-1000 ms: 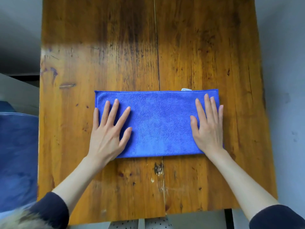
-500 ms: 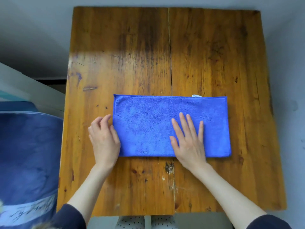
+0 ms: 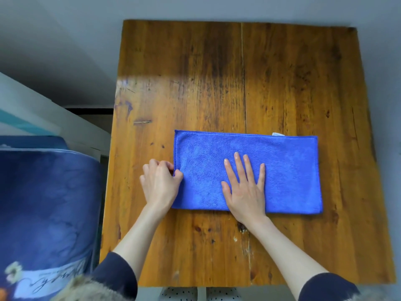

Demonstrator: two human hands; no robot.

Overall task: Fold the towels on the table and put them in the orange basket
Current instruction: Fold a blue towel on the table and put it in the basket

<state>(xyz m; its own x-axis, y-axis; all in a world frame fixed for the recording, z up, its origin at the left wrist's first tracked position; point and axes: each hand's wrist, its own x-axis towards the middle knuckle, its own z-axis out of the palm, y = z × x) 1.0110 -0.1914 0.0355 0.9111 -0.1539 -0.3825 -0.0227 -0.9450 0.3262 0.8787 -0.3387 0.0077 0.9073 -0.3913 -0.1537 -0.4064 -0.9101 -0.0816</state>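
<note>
A blue towel (image 3: 288,170), folded into a long rectangle, lies flat on the wooden table (image 3: 195,72). A small white tag sticks out at its far edge. My left hand (image 3: 160,183) sits at the towel's left short edge, thumb and fingers pinched on that edge. My right hand (image 3: 245,187) lies flat with fingers spread on the middle of the towel, near its front edge. No orange basket is in view.
A dark blue fabric-covered object with a flower print (image 3: 47,213) stands left of the table, close to its edge. A white ledge (image 3: 43,114) runs behind it. Grey floor surrounds the table.
Both hands slid leftward along the towel: the left hand left its surface and pinched the left edge, the right hand moved from the right end to the middle. The camera view shifted left.
</note>
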